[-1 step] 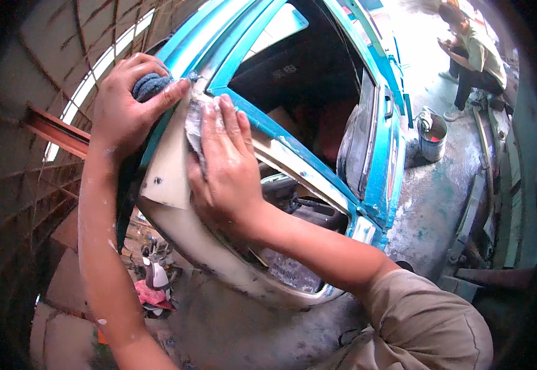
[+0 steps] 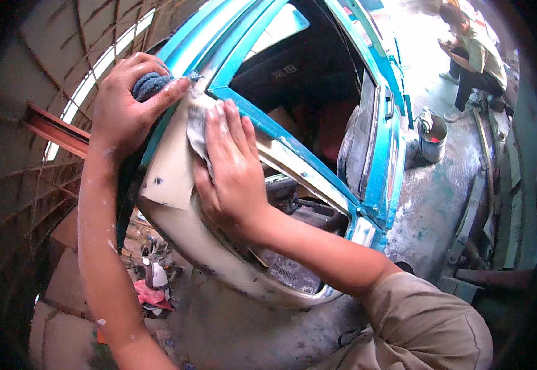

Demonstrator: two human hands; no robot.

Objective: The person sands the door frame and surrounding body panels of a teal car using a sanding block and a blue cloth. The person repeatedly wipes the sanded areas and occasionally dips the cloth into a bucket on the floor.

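Observation:
My left hand (image 2: 120,98) is closed around a bunched dark blue cloth (image 2: 151,86). Its thumb rests at the upper corner of a cream-coated panel (image 2: 166,163) on a turquoise vehicle body (image 2: 243,52). My right hand (image 2: 231,163) presses a thin grey sheet (image 2: 198,131), which looks like sandpaper, against that panel just below the window frame. The right fingers lie close together over the sheet, and its left edge sticks out beside them. Whitish residue marks the right fingertips, and pale specks dot my left forearm (image 2: 105,216).
A person (image 2: 481,58) sits at the upper right. Near them a metal bucket (image 2: 433,145) with a cloth over its rim stands on the stained floor. A rusty beam (image 2: 55,131) juts in at left. Below the panel, a pink and white object (image 2: 153,287) is on the floor.
My right hand and the grey sheet have slid slightly right and downward along the panel. The left hand and its cloth have stayed in place.

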